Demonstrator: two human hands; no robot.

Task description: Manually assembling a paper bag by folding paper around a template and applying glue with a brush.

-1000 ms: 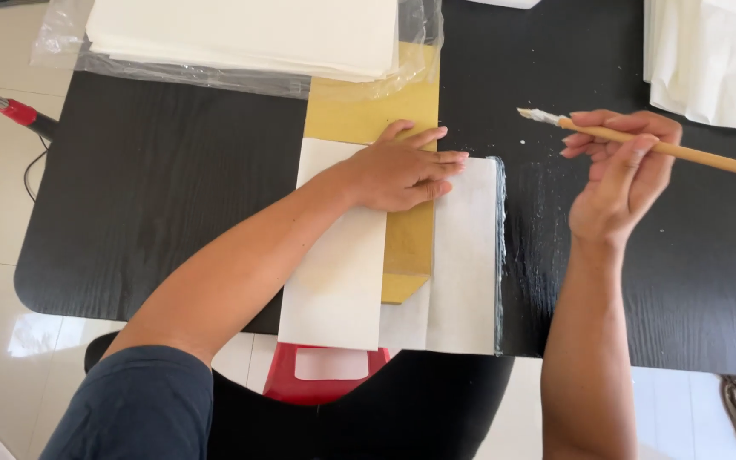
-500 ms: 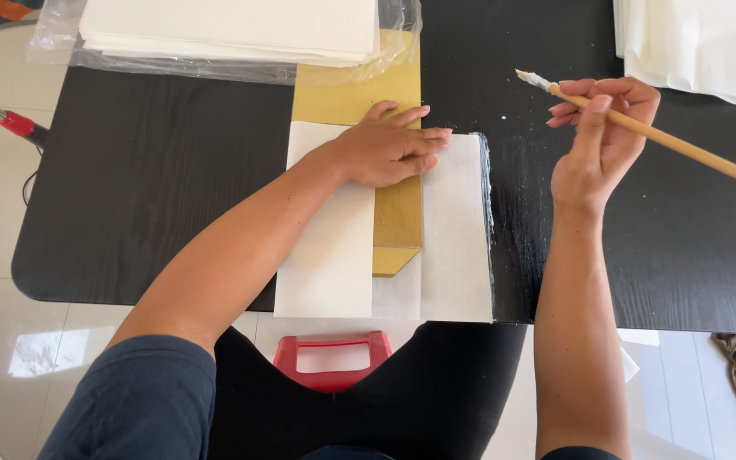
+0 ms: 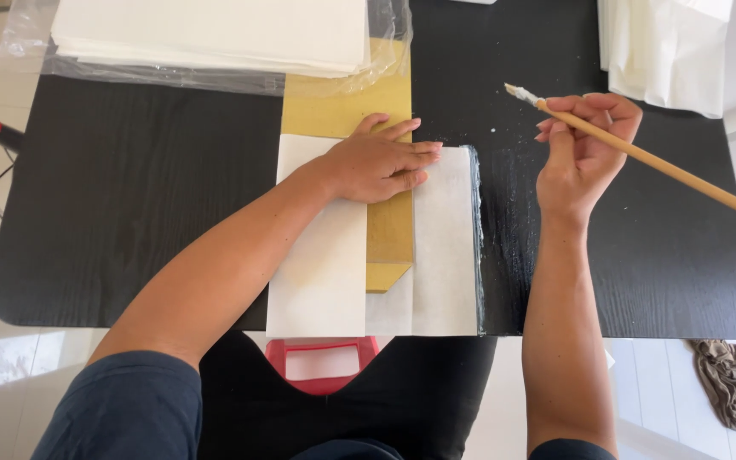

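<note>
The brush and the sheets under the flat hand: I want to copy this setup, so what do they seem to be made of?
The brush in the right hand: pale wooden or bamboo handle, whitish bristle tip. White sheets under the left hand: thin matte paper, slightly see-through. Gold strip: stiffer paper or card, faint sheen.

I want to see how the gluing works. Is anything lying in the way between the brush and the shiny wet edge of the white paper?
Nothing visible. The right hand holds the brush above the bare black table, beside the white paper. The left hand presses farther left, off that edge.
</note>
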